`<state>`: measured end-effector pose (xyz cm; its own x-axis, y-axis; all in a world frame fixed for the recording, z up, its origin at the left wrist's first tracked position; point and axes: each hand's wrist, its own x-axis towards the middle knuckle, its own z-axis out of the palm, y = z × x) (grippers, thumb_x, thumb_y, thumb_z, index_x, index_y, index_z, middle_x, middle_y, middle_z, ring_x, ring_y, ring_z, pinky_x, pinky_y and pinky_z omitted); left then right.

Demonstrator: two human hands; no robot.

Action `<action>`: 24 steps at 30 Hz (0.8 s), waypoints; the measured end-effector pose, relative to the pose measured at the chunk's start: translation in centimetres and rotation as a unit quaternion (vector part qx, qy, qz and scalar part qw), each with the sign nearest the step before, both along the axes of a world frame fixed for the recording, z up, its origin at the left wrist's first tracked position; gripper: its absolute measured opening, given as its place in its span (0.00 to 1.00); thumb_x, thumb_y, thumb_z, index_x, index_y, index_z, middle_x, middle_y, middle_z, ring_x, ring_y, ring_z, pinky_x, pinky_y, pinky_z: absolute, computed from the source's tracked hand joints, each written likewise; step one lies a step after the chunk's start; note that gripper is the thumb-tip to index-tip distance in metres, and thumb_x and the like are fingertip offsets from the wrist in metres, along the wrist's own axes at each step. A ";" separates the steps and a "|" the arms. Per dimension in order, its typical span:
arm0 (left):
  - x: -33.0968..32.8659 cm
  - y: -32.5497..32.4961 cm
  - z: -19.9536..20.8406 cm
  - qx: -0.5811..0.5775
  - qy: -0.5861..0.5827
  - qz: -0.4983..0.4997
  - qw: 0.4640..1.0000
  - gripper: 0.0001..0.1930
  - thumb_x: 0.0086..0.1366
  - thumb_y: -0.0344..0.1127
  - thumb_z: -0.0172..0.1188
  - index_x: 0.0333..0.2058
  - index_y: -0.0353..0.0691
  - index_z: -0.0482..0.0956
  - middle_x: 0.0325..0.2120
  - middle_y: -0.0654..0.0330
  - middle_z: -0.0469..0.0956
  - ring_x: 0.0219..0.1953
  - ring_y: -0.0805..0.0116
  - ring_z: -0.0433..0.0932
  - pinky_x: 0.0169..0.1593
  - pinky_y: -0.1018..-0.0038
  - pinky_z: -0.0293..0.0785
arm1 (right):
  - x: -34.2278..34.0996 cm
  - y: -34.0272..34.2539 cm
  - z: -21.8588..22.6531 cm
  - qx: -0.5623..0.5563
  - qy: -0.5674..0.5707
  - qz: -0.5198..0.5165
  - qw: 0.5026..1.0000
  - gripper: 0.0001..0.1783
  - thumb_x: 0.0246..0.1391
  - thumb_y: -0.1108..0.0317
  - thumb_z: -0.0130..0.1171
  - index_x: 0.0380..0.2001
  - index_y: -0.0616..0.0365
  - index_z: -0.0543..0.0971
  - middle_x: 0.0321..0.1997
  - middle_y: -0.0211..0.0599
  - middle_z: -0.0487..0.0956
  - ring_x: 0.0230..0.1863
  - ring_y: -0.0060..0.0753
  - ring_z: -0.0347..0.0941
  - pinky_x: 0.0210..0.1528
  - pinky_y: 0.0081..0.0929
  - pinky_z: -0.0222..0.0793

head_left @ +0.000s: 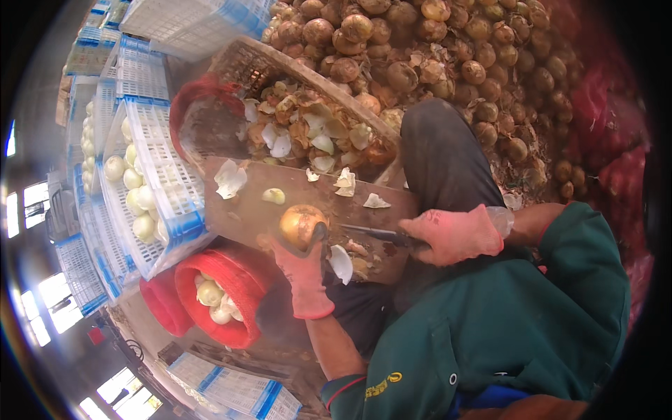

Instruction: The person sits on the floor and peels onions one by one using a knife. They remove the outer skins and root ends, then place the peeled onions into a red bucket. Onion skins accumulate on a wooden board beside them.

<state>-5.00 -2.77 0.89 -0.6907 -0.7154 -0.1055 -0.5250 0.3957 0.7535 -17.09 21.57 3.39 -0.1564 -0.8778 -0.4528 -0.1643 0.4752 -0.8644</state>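
Note:
My left hand (301, 269), in a pink glove with dark fingertips, grips a brown-skinned onion (302, 225) over a wooden board (245, 189). A pink glove also covers my right hand (455, 234), which is wrapped around the dark handle of a knife (367, 229). The blade points left, and its tip lies close to the onion's right side. On the board around them are loose bits of onion skin (231, 179), a pale cut onion piece (274, 196) and a white curved peel (341, 264).
Beyond the board stands a crate (308, 66) full of onion peelings. A big heap of unpeeled onions (483, 49) fills the far right. White-and-blue crates (171, 175) of peeled onions line the left. Nearer, a red mesh sack (238, 269) holds peeled onions.

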 end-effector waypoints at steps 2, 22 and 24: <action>-0.1 -0.3 -0.4 -0.050 -0.016 -0.025 0.998 0.43 0.43 0.39 0.75 0.58 0.38 0.63 0.51 0.49 0.67 0.54 0.53 0.69 0.57 0.64 0.67 | 0.3 -0.4 -1.6 -0.094 0.163 -0.010 0.982 0.17 0.49 0.66 0.55 0.42 0.60 0.68 0.31 0.43 0.76 0.37 0.41 0.76 0.34 0.35 0.70; -1.1 -1.5 0.3 -0.099 -0.081 -0.107 0.986 0.43 0.38 0.37 0.76 0.56 0.41 0.66 0.49 0.52 0.72 0.52 0.54 0.70 0.55 0.63 0.68 | -3.9 -3.8 -3.6 -0.128 0.269 0.150 0.943 0.20 0.51 0.67 0.56 0.42 0.67 0.64 0.32 0.46 0.75 0.35 0.50 0.74 0.34 0.40 0.72; -1.1 -2.0 0.1 -0.085 -0.061 -0.122 0.987 0.43 0.38 0.37 0.76 0.55 0.41 0.66 0.48 0.52 0.72 0.51 0.53 0.71 0.55 0.62 0.68 | -4.0 -4.1 -3.8 -0.118 0.268 0.156 0.943 0.20 0.51 0.68 0.55 0.44 0.67 0.63 0.33 0.47 0.75 0.36 0.50 0.75 0.35 0.40 0.72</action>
